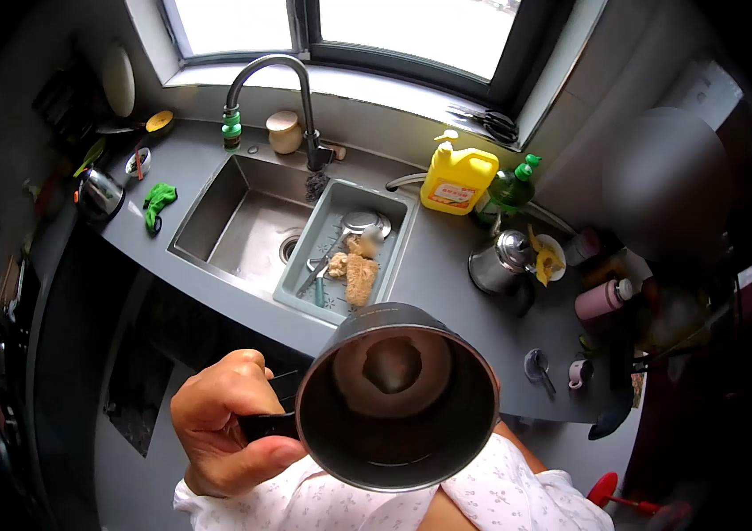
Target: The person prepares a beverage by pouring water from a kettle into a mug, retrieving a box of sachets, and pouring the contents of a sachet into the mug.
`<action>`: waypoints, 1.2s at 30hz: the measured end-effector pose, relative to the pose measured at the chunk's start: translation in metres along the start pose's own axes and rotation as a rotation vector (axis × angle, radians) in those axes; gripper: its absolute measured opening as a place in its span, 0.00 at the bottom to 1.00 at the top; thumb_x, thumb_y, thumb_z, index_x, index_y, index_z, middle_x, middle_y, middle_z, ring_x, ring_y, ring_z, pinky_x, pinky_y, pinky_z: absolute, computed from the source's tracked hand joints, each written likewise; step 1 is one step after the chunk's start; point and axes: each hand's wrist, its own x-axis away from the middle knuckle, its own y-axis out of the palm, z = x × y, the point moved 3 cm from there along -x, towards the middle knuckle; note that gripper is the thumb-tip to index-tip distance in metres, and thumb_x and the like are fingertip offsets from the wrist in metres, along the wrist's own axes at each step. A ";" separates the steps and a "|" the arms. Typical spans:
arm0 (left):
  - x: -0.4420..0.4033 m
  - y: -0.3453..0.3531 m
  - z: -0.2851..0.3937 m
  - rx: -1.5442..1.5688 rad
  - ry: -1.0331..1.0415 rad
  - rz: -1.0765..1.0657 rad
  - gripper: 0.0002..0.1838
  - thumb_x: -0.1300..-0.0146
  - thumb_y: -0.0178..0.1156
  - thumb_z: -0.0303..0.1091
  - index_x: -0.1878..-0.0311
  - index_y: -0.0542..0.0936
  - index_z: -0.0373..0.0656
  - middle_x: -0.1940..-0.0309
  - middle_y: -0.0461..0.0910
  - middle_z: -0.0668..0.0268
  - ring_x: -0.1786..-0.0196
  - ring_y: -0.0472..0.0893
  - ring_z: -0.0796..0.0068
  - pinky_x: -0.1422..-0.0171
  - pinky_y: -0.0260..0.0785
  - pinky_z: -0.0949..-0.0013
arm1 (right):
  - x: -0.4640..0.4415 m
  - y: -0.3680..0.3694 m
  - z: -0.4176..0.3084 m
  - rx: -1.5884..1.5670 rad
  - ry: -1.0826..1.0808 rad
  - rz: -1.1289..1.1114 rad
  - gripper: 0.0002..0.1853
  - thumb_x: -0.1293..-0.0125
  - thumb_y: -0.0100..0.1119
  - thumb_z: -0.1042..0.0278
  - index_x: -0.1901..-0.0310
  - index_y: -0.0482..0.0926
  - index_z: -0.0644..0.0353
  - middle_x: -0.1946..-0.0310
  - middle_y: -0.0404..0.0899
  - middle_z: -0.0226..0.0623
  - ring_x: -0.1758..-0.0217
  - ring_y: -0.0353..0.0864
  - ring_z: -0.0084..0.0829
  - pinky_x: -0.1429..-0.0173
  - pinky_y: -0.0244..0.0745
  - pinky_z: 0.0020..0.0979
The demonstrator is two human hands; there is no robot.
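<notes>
Dark grey metal fills the head view: a deep, round pot (393, 398) with a black handle (268, 427), held above the person's lap, mouth tipped toward the camera. The left hand (227, 425) is clenched around that handle; the right hand (498, 390), nearly hidden behind the pot, I can't read. Beyond, a pale green plastic basin (403, 234) sits at the stainless-steel sink (247, 217).

Kitchen with sink (247, 217) and faucet (308, 104)
</notes>
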 end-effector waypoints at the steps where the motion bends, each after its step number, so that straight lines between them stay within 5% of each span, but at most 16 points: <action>1: -0.001 0.002 0.001 0.005 -0.001 -0.009 0.12 0.56 0.75 0.36 0.75 0.80 0.43 0.83 0.78 0.70 0.80 0.62 0.80 0.73 0.49 0.70 | 0.000 0.001 -0.001 0.001 0.004 0.009 0.13 0.40 0.57 0.76 0.52 0.78 0.62 0.55 0.80 0.41 0.51 0.80 0.37 0.50 0.75 0.32; 9: -0.012 0.010 0.022 0.008 0.147 -0.136 0.16 0.62 0.78 0.38 0.77 0.79 0.44 0.84 0.76 0.69 0.83 0.63 0.80 0.75 0.49 0.70 | 0.008 0.004 -0.002 -0.061 -0.015 -0.018 0.13 0.38 0.56 0.75 0.51 0.78 0.62 0.53 0.80 0.42 0.49 0.80 0.39 0.48 0.75 0.33; 11: -0.013 0.013 0.036 -0.144 0.154 -0.352 0.15 0.46 0.71 0.45 0.70 0.79 0.44 0.78 0.81 0.68 0.76 0.75 0.79 0.68 0.65 0.79 | 0.009 0.004 -0.003 -0.052 -0.017 -0.027 0.13 0.38 0.56 0.75 0.51 0.78 0.62 0.53 0.80 0.42 0.49 0.80 0.39 0.48 0.75 0.34; 12: -0.014 0.022 0.034 -0.042 0.174 -0.308 0.14 0.46 0.71 0.44 0.69 0.80 0.44 0.77 0.81 0.69 0.75 0.72 0.79 0.71 0.59 0.79 | 0.010 0.004 -0.003 -0.038 -0.022 -0.023 0.13 0.38 0.56 0.75 0.51 0.77 0.62 0.53 0.80 0.42 0.49 0.80 0.39 0.47 0.74 0.34; 15: -0.017 0.021 0.041 -0.039 0.155 -0.503 0.13 0.46 0.72 0.43 0.68 0.81 0.45 0.76 0.81 0.70 0.72 0.71 0.80 0.70 0.58 0.79 | 0.014 0.001 -0.009 -0.042 -0.022 -0.005 0.13 0.38 0.56 0.74 0.51 0.77 0.62 0.53 0.80 0.42 0.50 0.79 0.40 0.47 0.74 0.34; 22: -0.018 0.034 0.054 -0.093 0.248 -0.586 0.16 0.44 0.70 0.46 0.70 0.77 0.45 0.79 0.74 0.71 0.72 0.67 0.79 0.67 0.57 0.76 | 0.021 0.002 0.007 -0.014 -0.083 0.048 0.13 0.40 0.58 0.74 0.53 0.77 0.63 0.55 0.80 0.42 0.51 0.79 0.40 0.47 0.74 0.36; 27: -0.018 0.036 0.057 -0.108 0.310 -0.581 0.17 0.44 0.70 0.46 0.70 0.77 0.43 0.79 0.73 0.70 0.73 0.66 0.78 0.67 0.56 0.73 | 0.027 0.010 0.041 0.293 0.097 -0.182 0.09 0.42 0.62 0.65 0.63 0.75 0.58 0.66 0.78 0.35 0.59 0.77 0.35 0.51 0.69 0.38; 36: -0.016 0.036 0.069 -0.103 0.411 -0.619 0.19 0.46 0.70 0.46 0.71 0.76 0.40 0.79 0.70 0.68 0.75 0.63 0.75 0.67 0.53 0.67 | 0.034 0.028 0.069 0.558 -0.015 -0.302 0.11 0.43 0.64 0.59 0.68 0.74 0.55 0.67 0.78 0.33 0.56 0.77 0.36 0.52 0.65 0.40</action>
